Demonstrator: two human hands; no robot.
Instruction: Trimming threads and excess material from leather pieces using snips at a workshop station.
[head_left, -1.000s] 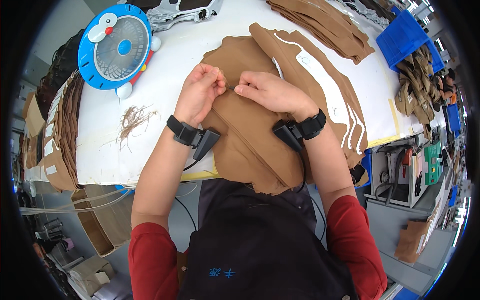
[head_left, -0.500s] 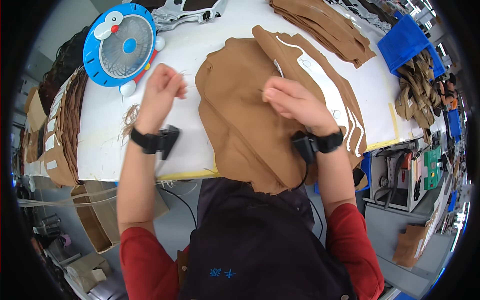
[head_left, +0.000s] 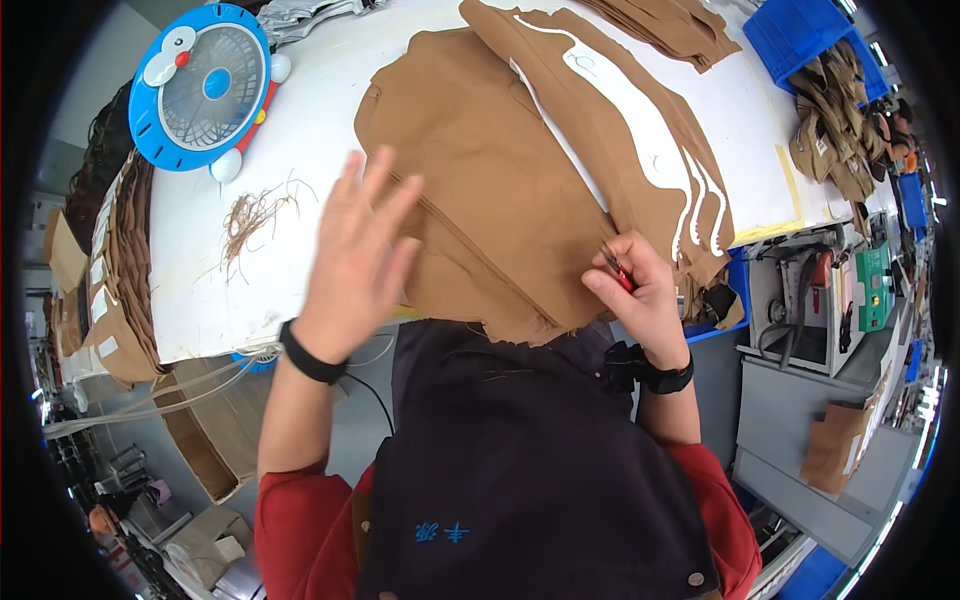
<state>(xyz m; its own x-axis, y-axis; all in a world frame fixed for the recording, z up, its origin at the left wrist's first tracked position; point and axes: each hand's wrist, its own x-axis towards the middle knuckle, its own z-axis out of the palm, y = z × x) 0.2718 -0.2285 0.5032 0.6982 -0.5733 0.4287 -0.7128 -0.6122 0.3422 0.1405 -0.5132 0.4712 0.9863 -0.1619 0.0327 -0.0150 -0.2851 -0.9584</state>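
Lower now, the right hand (head_left: 645, 293) clamps snips (head_left: 624, 279); left hand (head_left: 356, 258) spreads its fingers — threads (head_left: 243, 224) heaped, cloth (head_left: 470, 130) seemingly still frayed.

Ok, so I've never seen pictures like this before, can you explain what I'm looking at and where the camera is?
Sure. There is no machine arm: these are a person's two bare hands. The view comes from a wide fisheye camera worn on the head, looking down, so straight edges bend near the rim.

On the white table lie large pieces of brown fabric, one with a white shape on it. A loose clump of brown threads and a blue fan are on the left.

The left hand is open and blurred, with nothing visible in it. The right hand holds a small red-handled tool. A black band circles each wrist.
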